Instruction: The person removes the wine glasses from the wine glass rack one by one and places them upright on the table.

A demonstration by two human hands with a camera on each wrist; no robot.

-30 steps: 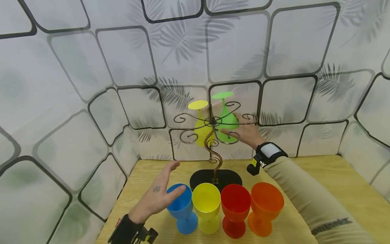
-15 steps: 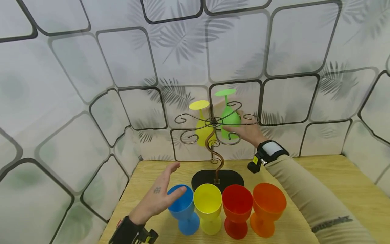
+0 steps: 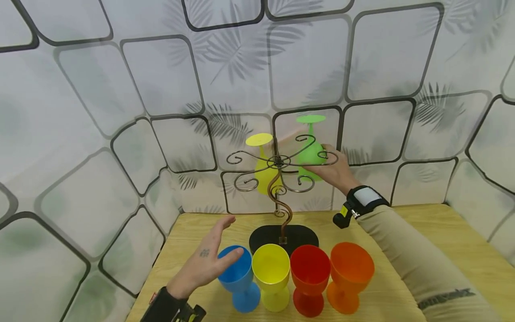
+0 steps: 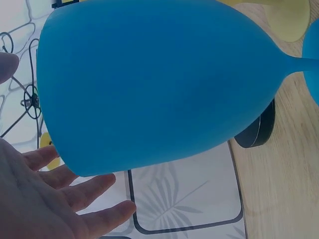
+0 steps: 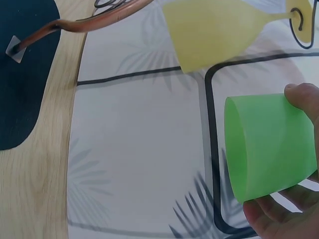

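My right hand (image 3: 335, 169) grips a green goblet (image 3: 310, 150) by its bowl, upside down with the foot on top. It is raised behind the right arms of a metal goblet rack (image 3: 279, 161). In the right wrist view, thumb and fingers wrap the green bowl, mouth facing left. A yellow goblet (image 3: 259, 139) hangs inverted from the rack at its back left. Low at the front, my left hand (image 3: 205, 259) has its fingers extended beside an upright blue goblet (image 3: 246, 298), the thumb overlapping the rim. That blue bowl (image 4: 159, 89) fills much of the left wrist view.
Right of the blue goblet, a yellow goblet (image 3: 271, 270), a red goblet (image 3: 310, 277) and an orange goblet (image 3: 350, 273) stand upright in a row. Behind them is the rack's black base (image 3: 261, 235) on the wooden table (image 3: 402, 223). Patterned walls enclose the back and sides.
The green goblet and my right hand have shifted right and slightly up, away from the rack's centre. My left hand has stayed beside the blue goblet.
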